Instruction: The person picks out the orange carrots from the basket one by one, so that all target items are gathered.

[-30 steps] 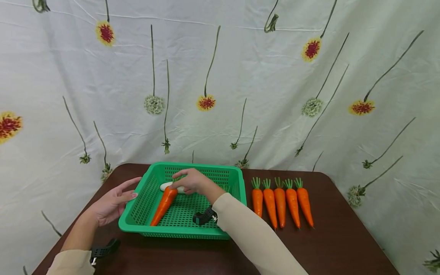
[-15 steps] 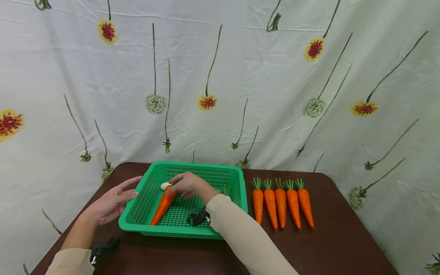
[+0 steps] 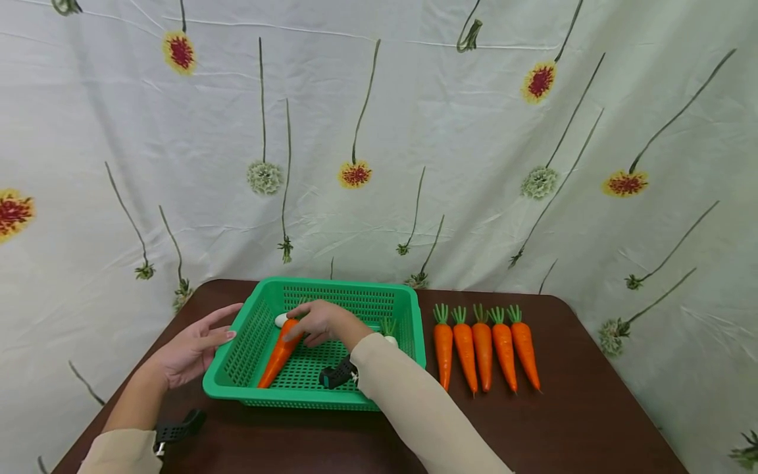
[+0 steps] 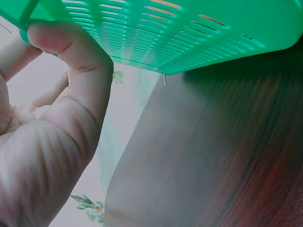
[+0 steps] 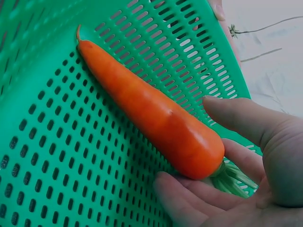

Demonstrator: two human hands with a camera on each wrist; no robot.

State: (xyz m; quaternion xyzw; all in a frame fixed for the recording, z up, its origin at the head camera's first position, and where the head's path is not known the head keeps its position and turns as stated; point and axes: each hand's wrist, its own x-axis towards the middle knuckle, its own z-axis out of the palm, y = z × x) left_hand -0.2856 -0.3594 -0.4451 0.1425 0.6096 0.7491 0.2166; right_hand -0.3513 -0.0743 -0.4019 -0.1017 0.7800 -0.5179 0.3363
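Observation:
In the head view a carrot (image 3: 278, 355) lies slanted at the left inside the green plastic basket (image 3: 296, 397). My right hand (image 3: 322, 322) is over its leafy end. The right wrist view shows the fingers (image 5: 189, 198) beside the thick end and green tops, with the thumb (image 5: 232, 113) spread away from the carrot's skin. My left hand (image 3: 192, 349) is at the basket's left rim, thumb and fingertips touching it from outside, fingers fairly straight. Behind the carrot shows the end of a white vegetable (image 3: 281, 320), the rest hidden by my right hand.
Several carrots (image 3: 482, 352) lie in a row on the dark wooden table (image 3: 568, 421), right of the basket. Another white vegetable with green leaves (image 3: 389, 336) shows in the basket, partly behind my right sleeve. A flower-printed cloth (image 3: 474, 164) hangs behind the table.
My right hand has shifted slightly down and toward me at the carrot's top, uncovering the leafy white vegetable at the basket's right. The left hand stays at the rim.

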